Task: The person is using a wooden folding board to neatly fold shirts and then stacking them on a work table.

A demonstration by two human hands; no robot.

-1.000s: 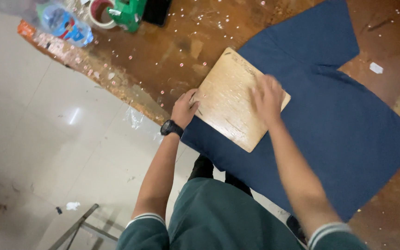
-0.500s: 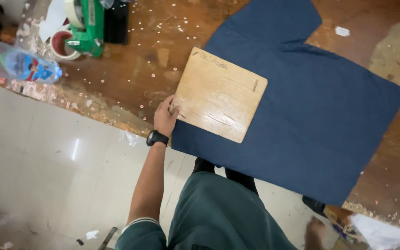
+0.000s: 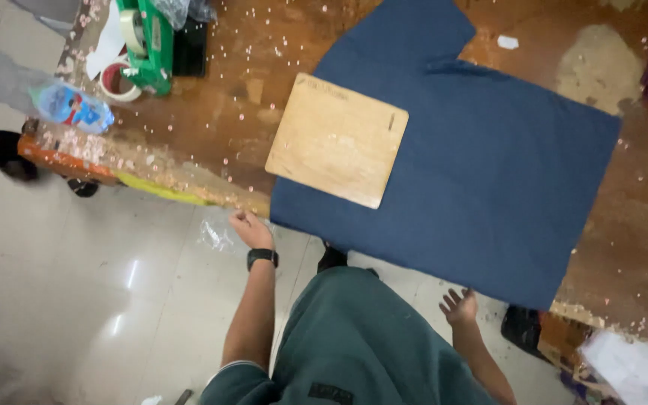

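Both hands are off the table right now: the left hand (image 3: 250, 229), with a black wristwatch (image 3: 262, 258) on it, hangs just below the table's near edge with the fingers loosely curled and nothing in them, right by the corner of the dark blue short-sleeved shirt (image 3: 481, 172). Over on the other side, the right hand (image 3: 459, 306) is open with fingers spread, empty, sitting just under the bottom hem of that shirt, close to it but I honestly can't tell if it's touching. That shirt lies flat on the scuffed brown wooden table (image 3: 219, 112), its lower edge hanging a bit past the table's rim. On top of it, over the left part, rests a light rectangular wooden board (image 3: 337, 139), tilted a little, one corner poking off the fabric onto bare table. Up at the far left there's a green tape dispenser (image 3: 146, 41), a roll of white tape (image 3: 119, 81) beside it, and a clear plastic water bottle (image 3: 71, 106) lying near the table's corner.
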